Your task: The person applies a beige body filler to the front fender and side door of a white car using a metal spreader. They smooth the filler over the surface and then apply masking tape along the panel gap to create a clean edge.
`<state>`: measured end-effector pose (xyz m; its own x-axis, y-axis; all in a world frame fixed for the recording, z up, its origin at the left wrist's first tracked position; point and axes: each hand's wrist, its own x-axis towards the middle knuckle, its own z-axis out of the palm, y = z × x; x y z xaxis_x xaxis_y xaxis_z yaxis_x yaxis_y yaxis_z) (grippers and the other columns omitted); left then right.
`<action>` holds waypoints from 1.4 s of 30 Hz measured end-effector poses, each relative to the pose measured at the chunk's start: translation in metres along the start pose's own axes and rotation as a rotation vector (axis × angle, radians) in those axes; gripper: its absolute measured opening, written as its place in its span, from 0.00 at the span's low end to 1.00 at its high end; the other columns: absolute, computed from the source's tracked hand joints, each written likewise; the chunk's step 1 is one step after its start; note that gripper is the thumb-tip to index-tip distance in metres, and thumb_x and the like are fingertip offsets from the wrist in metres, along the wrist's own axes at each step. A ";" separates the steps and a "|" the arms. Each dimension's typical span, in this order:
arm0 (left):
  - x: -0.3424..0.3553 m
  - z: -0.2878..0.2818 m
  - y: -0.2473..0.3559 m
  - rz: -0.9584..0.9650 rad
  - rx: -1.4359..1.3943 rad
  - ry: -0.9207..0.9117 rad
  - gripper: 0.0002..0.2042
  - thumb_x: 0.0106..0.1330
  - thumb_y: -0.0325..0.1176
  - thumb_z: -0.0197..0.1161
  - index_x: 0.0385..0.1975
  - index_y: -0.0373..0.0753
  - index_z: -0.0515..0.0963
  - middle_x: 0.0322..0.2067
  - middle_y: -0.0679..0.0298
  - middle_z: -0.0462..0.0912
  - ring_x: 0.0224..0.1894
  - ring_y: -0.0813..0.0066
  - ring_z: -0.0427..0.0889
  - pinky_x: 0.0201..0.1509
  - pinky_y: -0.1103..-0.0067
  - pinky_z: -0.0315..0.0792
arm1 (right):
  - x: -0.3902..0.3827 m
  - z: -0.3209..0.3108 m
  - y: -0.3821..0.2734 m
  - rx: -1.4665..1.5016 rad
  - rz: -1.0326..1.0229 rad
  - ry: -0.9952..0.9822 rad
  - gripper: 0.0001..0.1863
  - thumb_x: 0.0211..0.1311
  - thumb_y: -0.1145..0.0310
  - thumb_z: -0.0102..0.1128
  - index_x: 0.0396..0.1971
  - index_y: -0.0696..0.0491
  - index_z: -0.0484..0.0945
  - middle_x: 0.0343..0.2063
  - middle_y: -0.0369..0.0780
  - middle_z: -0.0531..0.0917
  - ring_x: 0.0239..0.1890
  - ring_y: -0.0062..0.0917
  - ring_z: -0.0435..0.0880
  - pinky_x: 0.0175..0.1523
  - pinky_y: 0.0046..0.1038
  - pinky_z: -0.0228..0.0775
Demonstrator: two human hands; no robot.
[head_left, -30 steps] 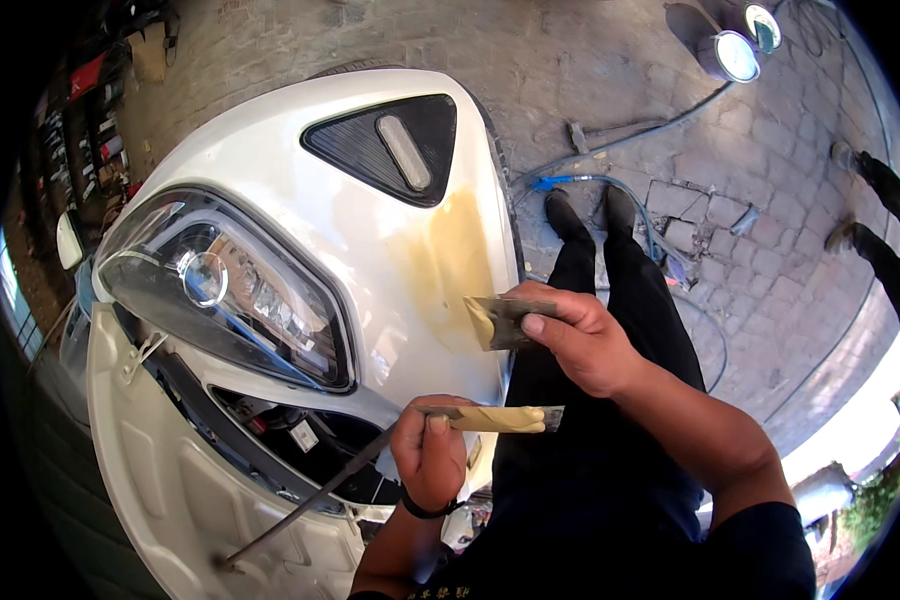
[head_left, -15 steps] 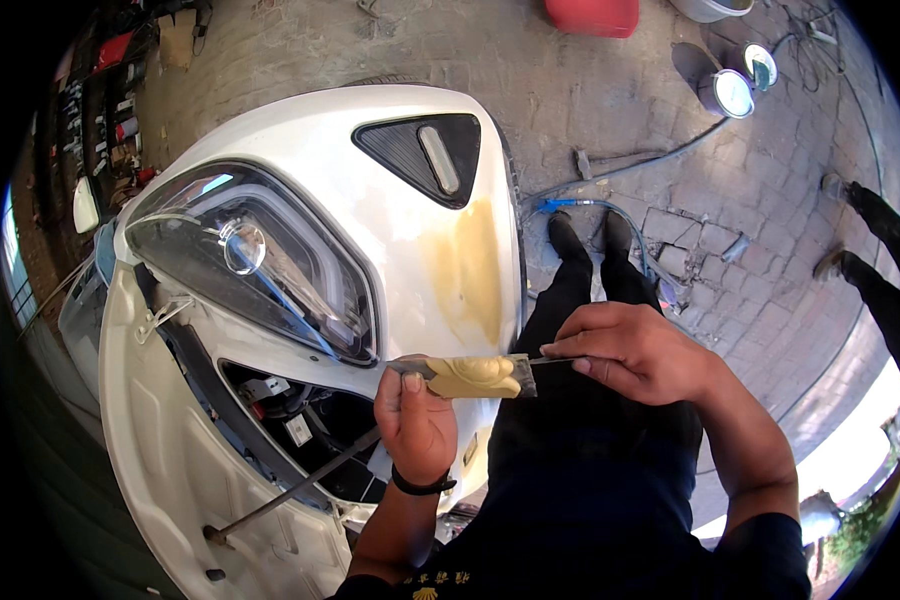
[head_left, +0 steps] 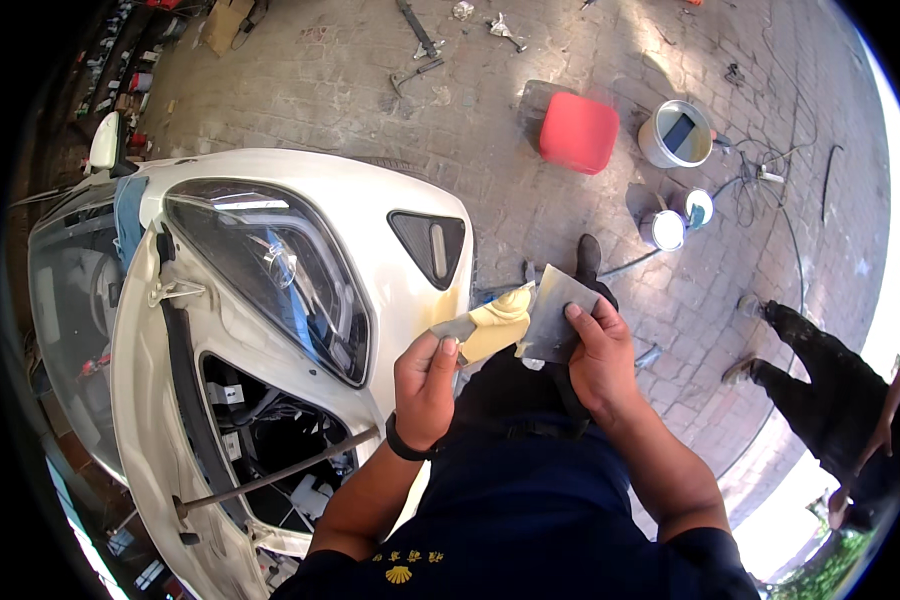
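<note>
My left hand (head_left: 426, 385) grips a metal spreader (head_left: 454, 330) loaded with a thick mound of pale yellow putty (head_left: 500, 323). Close beside it, my right hand (head_left: 604, 360) holds a second flat metal spreader (head_left: 558, 310) by its side, with the thumb on its face and a little putty along its edge. Both hands are over my lap and legs, just right of the white car's front corner (head_left: 420, 190). A yellowish filler patch (head_left: 440, 302) shows on that panel, partly behind the putty, below the dark triangular vent (head_left: 420, 240).
The open hood (head_left: 142, 380), propped by a rod (head_left: 280, 470), and headlight (head_left: 270, 270) lie left. A red stool (head_left: 578, 130), buckets (head_left: 660, 145), cans (head_left: 660, 230) and hoses (head_left: 795, 270) are on the paving ahead. Another person (head_left: 830, 390) is at the right.
My right hand has turned its spreader upright, and both hands have moved with the putty away from the panel. The view has shifted, bringing the red stool and buckets fully into sight.
</note>
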<state>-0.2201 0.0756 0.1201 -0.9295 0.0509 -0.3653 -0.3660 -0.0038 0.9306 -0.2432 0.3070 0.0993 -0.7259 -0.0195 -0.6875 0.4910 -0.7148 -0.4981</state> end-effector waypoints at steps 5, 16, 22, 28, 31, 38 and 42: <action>0.074 0.062 0.045 0.031 0.112 -0.004 0.14 0.83 0.34 0.54 0.50 0.30 0.82 0.28 0.69 0.79 0.31 0.84 0.72 0.38 0.81 0.68 | 0.071 -0.010 -0.057 -0.176 0.022 -0.185 0.11 0.77 0.76 0.58 0.53 0.61 0.81 0.47 0.38 0.88 0.49 0.19 0.84 0.58 0.26 0.77; 0.153 0.133 0.121 0.003 0.184 0.043 0.11 0.81 0.33 0.54 0.38 0.31 0.77 0.23 0.56 0.73 0.26 0.72 0.70 0.33 0.72 0.67 | 0.148 0.090 -0.226 -0.491 -0.094 -0.555 0.08 0.75 0.76 0.60 0.48 0.62 0.82 0.42 0.38 0.88 0.44 0.20 0.84 0.53 0.25 0.76; 0.167 0.122 0.162 0.017 0.035 0.314 0.13 0.83 0.33 0.52 0.34 0.34 0.74 0.25 0.69 0.70 0.30 0.83 0.67 0.35 0.78 0.65 | 0.184 0.157 -0.276 -0.619 -0.654 -1.026 0.07 0.69 0.79 0.64 0.44 0.61 0.83 0.42 0.50 0.87 0.47 0.38 0.88 0.58 0.42 0.80; 0.202 0.078 0.180 0.074 -0.137 0.524 0.12 0.84 0.32 0.50 0.34 0.36 0.70 0.26 0.74 0.64 0.30 0.89 0.60 0.34 0.83 0.59 | 0.210 0.221 -0.268 -0.884 -0.436 -1.277 0.13 0.70 0.76 0.63 0.52 0.61 0.85 0.47 0.48 0.87 0.47 0.36 0.88 0.53 0.30 0.78; 0.227 0.049 0.180 0.136 -0.082 0.607 0.11 0.84 0.32 0.49 0.36 0.36 0.72 0.27 0.74 0.65 0.30 0.89 0.60 0.34 0.83 0.59 | 0.230 0.264 -0.267 -1.091 -0.470 -1.339 0.15 0.69 0.77 0.63 0.53 0.61 0.85 0.47 0.48 0.86 0.47 0.36 0.88 0.52 0.30 0.79; 0.303 -0.051 0.186 0.284 -0.590 0.599 0.12 0.86 0.34 0.47 0.51 0.33 0.76 0.38 0.68 0.79 0.42 0.81 0.78 0.52 0.80 0.72 | 0.277 0.381 -0.271 -1.508 -0.669 -1.481 0.15 0.64 0.79 0.65 0.51 0.61 0.85 0.44 0.48 0.87 0.44 0.39 0.89 0.49 0.33 0.82; 0.339 -0.107 0.209 0.299 -0.642 0.548 0.11 0.86 0.34 0.48 0.50 0.34 0.75 0.38 0.68 0.77 0.41 0.82 0.75 0.51 0.80 0.69 | 0.306 0.438 -0.255 -1.334 -0.738 -1.212 0.13 0.70 0.74 0.61 0.50 0.63 0.85 0.45 0.49 0.86 0.44 0.36 0.88 0.50 0.30 0.80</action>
<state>-0.6169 -0.0147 0.1879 -0.8215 -0.5254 -0.2214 0.0932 -0.5069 0.8570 -0.8013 0.1769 0.2470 -0.5349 -0.8232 0.1902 -0.4486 0.0860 -0.8896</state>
